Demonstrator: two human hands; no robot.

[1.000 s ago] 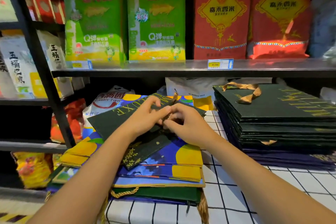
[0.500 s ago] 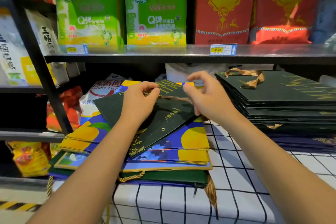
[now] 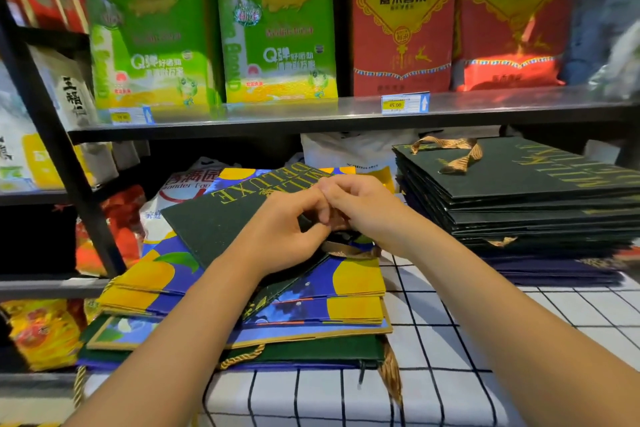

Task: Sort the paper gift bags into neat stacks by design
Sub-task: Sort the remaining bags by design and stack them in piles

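Note:
A dark green gift bag (image 3: 221,218) with gold "DELUXE" lettering lies askew on top of a mixed pile of blue-and-yellow fruit-print bags (image 3: 349,288). My left hand (image 3: 280,232) and my right hand (image 3: 360,208) meet over its top edge, fingers curled, pinching its brown ribbon handle (image 3: 346,250). To the right stands a neat stack of dark green bags (image 3: 519,198) with a ribbon handle on top, and purple bags beneath it.
The bags sit on a white checked cloth (image 3: 433,357). A metal shelf (image 3: 346,111) overhead carries green and red rice bags. A black shelf post (image 3: 69,191) stands at the left with more packages behind it.
My hands, apart half a second ago at the bag's upper edge, have come back together over the ribbon handle. The green bag has stayed on the mixed pile.

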